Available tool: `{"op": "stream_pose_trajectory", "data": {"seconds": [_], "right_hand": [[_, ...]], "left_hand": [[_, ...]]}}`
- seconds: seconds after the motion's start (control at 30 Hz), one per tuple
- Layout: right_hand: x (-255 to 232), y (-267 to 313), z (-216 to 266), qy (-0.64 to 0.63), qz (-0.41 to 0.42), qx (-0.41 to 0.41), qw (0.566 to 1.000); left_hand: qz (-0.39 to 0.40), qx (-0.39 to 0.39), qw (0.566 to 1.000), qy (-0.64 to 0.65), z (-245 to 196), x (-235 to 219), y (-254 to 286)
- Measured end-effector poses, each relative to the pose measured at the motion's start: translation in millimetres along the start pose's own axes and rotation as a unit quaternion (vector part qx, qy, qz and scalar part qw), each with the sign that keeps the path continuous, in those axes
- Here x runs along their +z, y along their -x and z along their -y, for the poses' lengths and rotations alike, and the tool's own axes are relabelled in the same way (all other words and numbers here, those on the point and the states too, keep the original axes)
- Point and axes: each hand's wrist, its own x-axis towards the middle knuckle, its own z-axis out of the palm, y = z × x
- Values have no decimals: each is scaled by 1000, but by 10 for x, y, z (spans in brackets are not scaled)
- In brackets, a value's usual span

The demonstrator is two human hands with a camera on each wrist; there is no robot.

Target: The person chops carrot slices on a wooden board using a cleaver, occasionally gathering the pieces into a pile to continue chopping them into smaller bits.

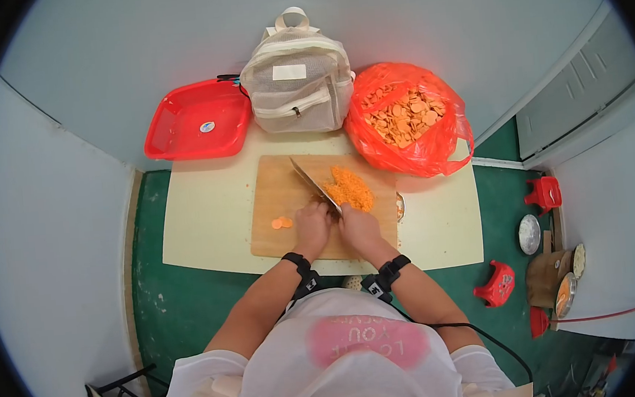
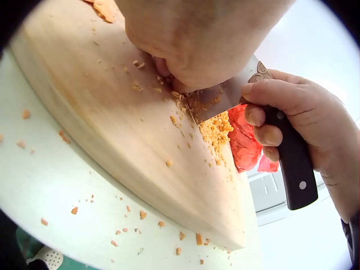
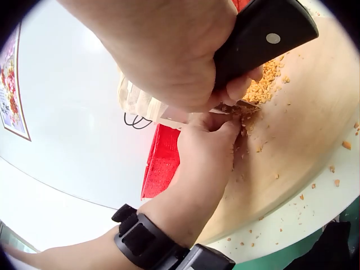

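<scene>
My right hand point(image 1: 359, 229) grips a kitchen knife point(image 2: 295, 160) by its black riveted handle, index finger and thumb up at the blade's heel. The broad blade point(image 1: 313, 184) slants toward the far left over a wooden cutting board point(image 1: 271, 183). Beside the blade, my left hand point(image 1: 312, 227) rests on the board with fingers curled under, knuckles close to the steel; what lies beneath its fingertips is hidden. A heap of finely chopped carrot point(image 1: 350, 188) sits right of the blade. A few round carrot slices point(image 1: 281, 222) lie left of my left hand.
Behind the board stand a red basin point(image 1: 166, 128), a beige mesh backpack point(image 1: 298, 88) and a red plastic bag point(image 1: 433, 156) full of carrot slices point(image 1: 404, 117). Orange crumbs point(image 2: 143, 215) are scattered along the board's near edge on the pale table point(image 1: 206, 207). Red stools point(image 1: 496, 285) stand on the floor to the right.
</scene>
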Motion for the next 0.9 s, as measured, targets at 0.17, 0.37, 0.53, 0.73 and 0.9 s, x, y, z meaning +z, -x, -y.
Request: {"op": "stream_pose_trajectory", "data": {"seconds": [0.17,0.37,0.53,0.73,0.9], "right_hand": [[-63,27,10,-15,7,4,1000],[-10,37,9,6,19,1,1000],[-16,-17,59,-4,4,7,1000],[-26,93,-5,-6,-11,-17,1000],[5,81,12,9,0,-4,1000]], "left_hand": [[1,-13,1000,10,-20,-29,-2],[7,-21,1000,-6,-20,-25,-21],[11,-13,1000,-9,-21,-34,-16],[11,-24,1000,-10,13,-13,4],[30,-32,999,-12,13,-41,-28]]}}
